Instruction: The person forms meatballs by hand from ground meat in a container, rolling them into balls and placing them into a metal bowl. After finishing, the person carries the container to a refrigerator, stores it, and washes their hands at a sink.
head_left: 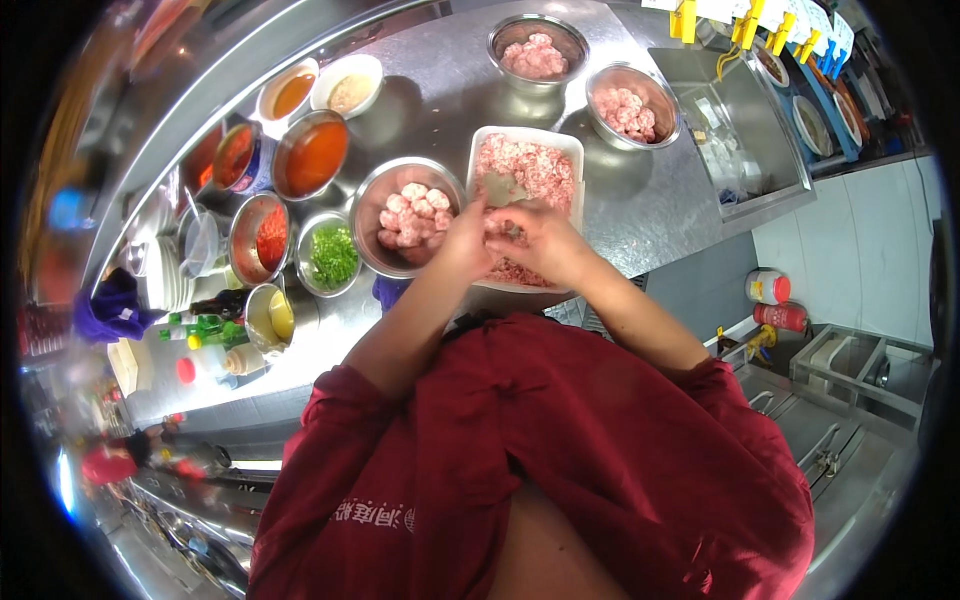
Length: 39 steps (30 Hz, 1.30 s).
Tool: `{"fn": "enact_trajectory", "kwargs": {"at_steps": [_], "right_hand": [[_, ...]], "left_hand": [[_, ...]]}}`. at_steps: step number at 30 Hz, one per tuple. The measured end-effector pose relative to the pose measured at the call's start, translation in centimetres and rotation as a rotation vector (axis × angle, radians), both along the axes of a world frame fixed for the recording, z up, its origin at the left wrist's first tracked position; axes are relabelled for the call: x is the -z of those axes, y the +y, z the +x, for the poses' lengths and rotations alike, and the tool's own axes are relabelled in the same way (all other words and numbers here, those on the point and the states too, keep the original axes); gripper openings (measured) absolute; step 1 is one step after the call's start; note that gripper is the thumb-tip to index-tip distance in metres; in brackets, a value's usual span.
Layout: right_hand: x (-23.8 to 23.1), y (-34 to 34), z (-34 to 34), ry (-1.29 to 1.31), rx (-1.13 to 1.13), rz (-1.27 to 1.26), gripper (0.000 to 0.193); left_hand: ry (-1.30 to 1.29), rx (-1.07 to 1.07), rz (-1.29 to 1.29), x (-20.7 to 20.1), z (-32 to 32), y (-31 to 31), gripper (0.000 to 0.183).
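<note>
My left hand (467,242) and my right hand (543,240) meet over a white rectangular tub (578,160) of pink minced meat (545,170). The fingers of both are curled toward each other, and what lies between them is too small to make out. Just beyond the fingertips is a ragged grey-green patch (503,189); whether it is held or lies in the tub cannot be told. Beside my left hand stands a steel bowl (366,185) of pale pink meatballs (412,212).
Two more steel bowls of meatballs (534,57) (625,113) stand beyond the tub. Leftward are bowls of chopped green onion (333,254), chopped red chili (271,238) and orange-red sauce (315,158), plus several bottles (205,364). A recessed steel basin (720,130) lies to the right.
</note>
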State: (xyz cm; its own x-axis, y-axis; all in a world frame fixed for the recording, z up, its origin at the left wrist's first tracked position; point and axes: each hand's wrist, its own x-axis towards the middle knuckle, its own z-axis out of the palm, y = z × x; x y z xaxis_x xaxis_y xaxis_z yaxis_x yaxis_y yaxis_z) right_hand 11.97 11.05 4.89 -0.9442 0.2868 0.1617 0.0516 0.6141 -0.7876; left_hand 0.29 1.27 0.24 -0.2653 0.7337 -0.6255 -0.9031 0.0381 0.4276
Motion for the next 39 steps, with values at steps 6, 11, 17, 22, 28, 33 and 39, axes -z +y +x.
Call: {"fn": "enact_trajectory", "kwargs": {"at_steps": [6,11,17,22,28,33,39], "right_hand": [[-0.3,-1.1,0.2,-0.072,0.058,0.21,0.034],[0.3,-1.0,0.0,-0.096,0.02,0.092,0.022],[0.1,-1.3,0.0,-0.009,0.057,0.037,0.015],[-0.9,-0.7,0.2,0.107,-0.009,0.224,0.014],[-3.9,-2.5,0.9,0.435,0.131,0.133,0.019],[2.1,0.8,2.5,-0.053,-0.062,0.144,0.028],[5.6,2.1,1.4,-0.029,0.374,-1.333,0.033]], "left_hand": [[0.447,-0.021,-0.012,-1.3,1.5,1.0,0.05],[0.513,0.12,-0.092,-1.1,0.9,0.4,0.05],[0.162,0.167,-0.037,-0.1,0.3,-0.6,0.036],[-0.203,0.088,0.113,-1.6,0.8,-0.4,0.024],[-0.116,-0.027,-0.064,-5.5,1.3,0.7,0.02],[0.079,0.017,-0.113,-2.6,-1.6,-0.4,0.027],[0.611,0.373,0.161,-6.0,0.1,-0.1,0.065]]}}
